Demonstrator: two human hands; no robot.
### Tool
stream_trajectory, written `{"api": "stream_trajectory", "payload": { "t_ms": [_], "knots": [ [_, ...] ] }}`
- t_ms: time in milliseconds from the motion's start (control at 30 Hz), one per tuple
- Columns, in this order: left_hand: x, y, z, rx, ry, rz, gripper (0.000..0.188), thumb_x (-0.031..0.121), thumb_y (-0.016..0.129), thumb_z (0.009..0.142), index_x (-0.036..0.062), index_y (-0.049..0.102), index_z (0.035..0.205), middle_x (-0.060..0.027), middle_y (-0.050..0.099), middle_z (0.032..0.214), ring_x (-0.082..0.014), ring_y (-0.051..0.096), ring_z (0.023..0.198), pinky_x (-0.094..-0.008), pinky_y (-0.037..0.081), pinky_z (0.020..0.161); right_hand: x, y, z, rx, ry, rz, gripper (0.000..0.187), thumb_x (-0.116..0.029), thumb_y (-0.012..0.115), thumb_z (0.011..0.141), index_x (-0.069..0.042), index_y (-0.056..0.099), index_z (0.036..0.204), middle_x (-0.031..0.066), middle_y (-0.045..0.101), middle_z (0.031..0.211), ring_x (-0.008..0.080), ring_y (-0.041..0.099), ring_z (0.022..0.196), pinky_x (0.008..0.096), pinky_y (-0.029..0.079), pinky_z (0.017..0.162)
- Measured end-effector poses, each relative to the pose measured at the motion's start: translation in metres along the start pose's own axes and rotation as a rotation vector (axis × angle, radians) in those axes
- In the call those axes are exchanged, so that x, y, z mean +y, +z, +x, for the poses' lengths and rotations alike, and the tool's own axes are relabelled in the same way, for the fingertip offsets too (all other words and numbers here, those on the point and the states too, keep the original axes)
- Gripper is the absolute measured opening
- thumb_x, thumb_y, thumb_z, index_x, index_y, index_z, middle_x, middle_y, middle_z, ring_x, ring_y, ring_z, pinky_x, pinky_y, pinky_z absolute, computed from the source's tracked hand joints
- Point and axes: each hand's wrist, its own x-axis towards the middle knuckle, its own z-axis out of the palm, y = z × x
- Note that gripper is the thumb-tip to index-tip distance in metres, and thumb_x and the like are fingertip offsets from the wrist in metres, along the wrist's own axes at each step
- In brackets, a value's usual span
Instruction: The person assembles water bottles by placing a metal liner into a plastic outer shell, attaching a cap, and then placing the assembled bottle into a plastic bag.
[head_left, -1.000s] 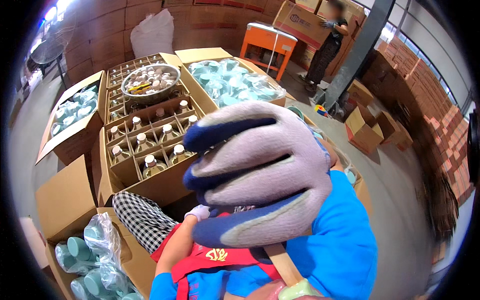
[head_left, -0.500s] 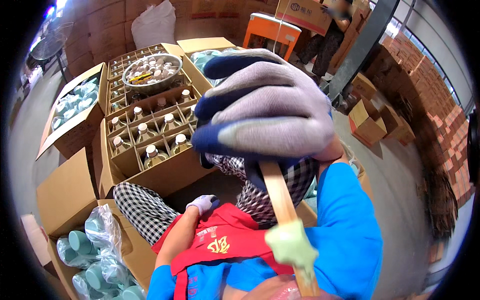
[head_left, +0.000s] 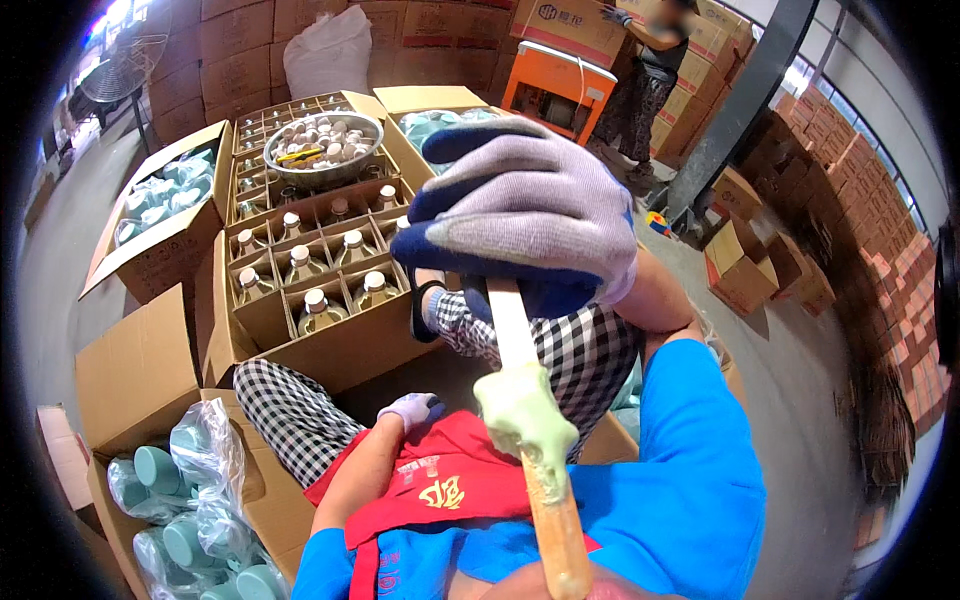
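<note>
A: Here's the right hand (head_left: pixel 540 210), gloved in pale grey and navy, raised at centre, fingers closed around the top of a wooden stick (head_left: pixel 512 325)!

B: And where does that stick run?

A: Down over the lap, slanting towards the lower edge. A pale green lump (head_left: pixel 525 415) wraps its middle, and the tan lower end is smeared with green.

B: Does it reach the mouth?

A: It's right by the lips at the bottom edge; I can't tell if they touch.

B: What about hand number 2?

A: The left hand (head_left: pixel 412 408), also gloved, lies on the lap beside the red apron (head_left: pixel 440 470). Whether it's loose or curled tight, I can't tell.

B: Plenty around them, too!

A: Ahead, capped bottles (head_left: pixel 322 312) stand upright in a divided carton (head_left: pixel 340 368). Beyond them, a metal bowl (head_left: pixel 325 180) is heaped with small caps. Lower left, teal cups (head_left: pixel 185 540) sit in clear wrap.

B: And at the back?

A: A co-worker (head_left: pixel 660 65) stands beside an orange machine (head_left: pixel 560 85), arm out to a box.
</note>
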Motion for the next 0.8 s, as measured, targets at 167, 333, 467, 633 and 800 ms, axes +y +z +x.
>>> {"api": "stream_trajectory", "payload": {
  "t_ms": [167, 333, 467, 633, 800],
  "knots": [
    [0.002, 0.002, 0.008, -0.033, 0.032, -0.021, 0.037, 0.030, 0.054, 0.094, 0.0164, 0.063, 0.128, -0.0161, 0.066, 0.126, -0.0334, 0.062, 0.117, -0.0405, 0.048, 0.095, -0.008, -0.009, 0.010, -0.027, -0.008, 0.005, 0.038, -0.025, 0.075, 0.079, -0.007, 0.072, 0.113, 0.0045, 0.068, 0.087, 0.0257, 0.068, 0.086, 0.0431, 0.054, 0.086],
    [-0.017, 0.012, 0.017, 0.024, 0.061, 0.022, 0.040, 0.039, 0.054, 0.095, 0.0157, 0.063, 0.127, -0.0163, 0.066, 0.125, -0.0345, 0.061, 0.117, -0.0416, 0.048, 0.097, -0.023, -0.024, 0.030, -0.171, 0.130, 0.013, 0.038, -0.025, 0.074, 0.080, -0.007, 0.071, 0.113, 0.0045, 0.068, 0.090, 0.0257, 0.068, 0.087, 0.0451, 0.054, 0.090],
    [-0.014, 0.011, 0.017, -0.027, 0.029, 0.032, 0.043, 0.043, 0.051, 0.097, 0.0149, 0.063, 0.127, -0.0166, 0.065, 0.128, -0.0356, 0.060, 0.119, -0.0422, 0.047, 0.098, -0.029, -0.026, 0.030, -0.197, 0.184, 0.020, 0.038, -0.024, 0.074, 0.080, -0.007, 0.071, 0.113, 0.0042, 0.068, 0.091, 0.0253, 0.068, 0.088, 0.0455, 0.054, 0.090],
    [-0.009, 0.008, 0.011, -0.011, 0.029, 0.047, 0.041, 0.041, 0.052, 0.096, 0.0174, 0.063, 0.128, -0.0161, 0.064, 0.128, -0.0343, 0.060, 0.120, -0.0418, 0.047, 0.099, -0.028, -0.026, 0.030, -0.191, 0.165, 0.005, 0.038, -0.024, 0.075, 0.079, -0.007, 0.071, 0.113, 0.0040, 0.068, 0.091, 0.0248, 0.068, 0.088, 0.0451, 0.054, 0.089],
    [-0.001, 0.004, 0.004, -0.032, -0.001, 0.031, 0.039, 0.033, 0.054, 0.095, 0.0169, 0.063, 0.128, -0.0151, 0.064, 0.128, -0.0321, 0.060, 0.120, -0.0398, 0.047, 0.099, -0.028, -0.028, 0.027, -0.184, 0.158, -0.004, 0.038, -0.023, 0.076, 0.079, -0.007, 0.070, 0.113, 0.0037, 0.068, 0.091, 0.0244, 0.068, 0.088, 0.0447, 0.053, 0.088]
  ]
}}
